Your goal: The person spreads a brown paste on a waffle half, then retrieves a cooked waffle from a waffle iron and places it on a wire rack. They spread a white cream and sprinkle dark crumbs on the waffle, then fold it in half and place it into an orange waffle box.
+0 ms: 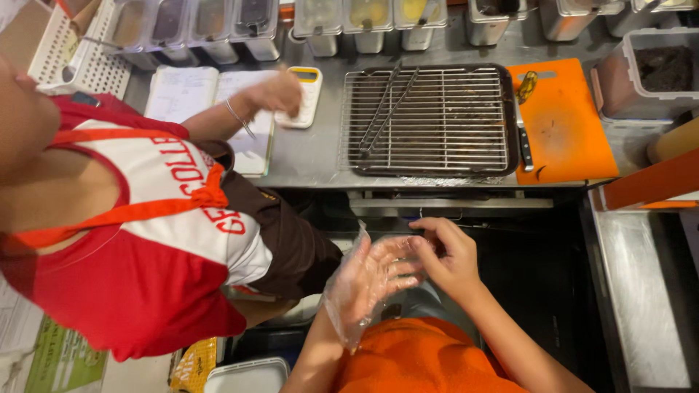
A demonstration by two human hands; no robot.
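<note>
A steel bench [313, 156] carried a wire rack. Below it, the left hand [375, 273] was spread flat inside a thin clear plastic glove [349, 298]. The right hand [451, 255] pinched the glove's fingertips; its own fingertips were partly hidden.

steel counter [313, 156] w/ a wire rack [426, 120] on a dark tray, tongs [386, 109] lying across it. orange cutting board [564, 124] just right of the tray, knife [524, 120] along its left edge; row of clear tubs [196, 25] at the back. co-worker in a red & white shirt [145, 240] at left, hand on a calculator [304, 94] beside an open notebook [207, 98].
</note>
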